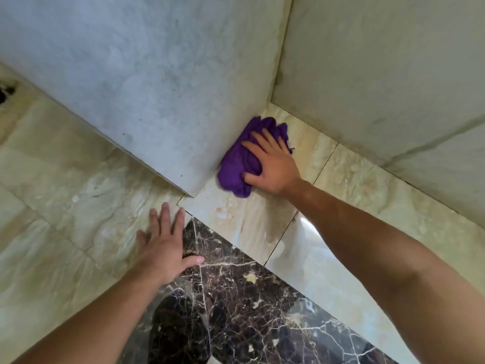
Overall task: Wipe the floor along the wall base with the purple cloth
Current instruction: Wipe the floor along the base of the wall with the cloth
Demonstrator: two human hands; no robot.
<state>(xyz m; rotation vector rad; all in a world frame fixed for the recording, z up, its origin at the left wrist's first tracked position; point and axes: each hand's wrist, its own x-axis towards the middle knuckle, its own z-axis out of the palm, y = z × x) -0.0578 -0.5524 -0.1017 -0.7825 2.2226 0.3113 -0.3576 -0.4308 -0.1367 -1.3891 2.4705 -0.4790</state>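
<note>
**Inspector A:** Containers on site?

**Inspector B:** I see no bin, bucket or tray. The only loose item is the crumpled purple cloth, bunched on the cream marble-patterned floor tile and pressed against the base of the pale grey wall panel, just short of that panel's outer corner.

**Inspector A:** Hands?

**Inspector B:** The right hand lies palm down on the cloth, fingers spread across its top and thumb hooked round its near edge; it presses rather than closes into a fist. The left hand is flat on the floor, fingers splayed, holding nothing, straddling the seam between the cream tile and a dark brown marble strip with white veining.

**Inspector A:** Edges and working room?

**Inspector B:** The cloth sits in a narrow recess. The grey panel bounds it on the left; a second off-white wall bounds it on the right, and the two meet at an inner corner just beyond the cloth. The floor between them is bare, with a grout line running near the right wrist.

**Inspector A:** Anything else?

**Inspector B:** A dark hole or drain at the far left edge, well apart from both hands; detail cannot be made out. Pale marks show on the tile near the cloth.
</note>
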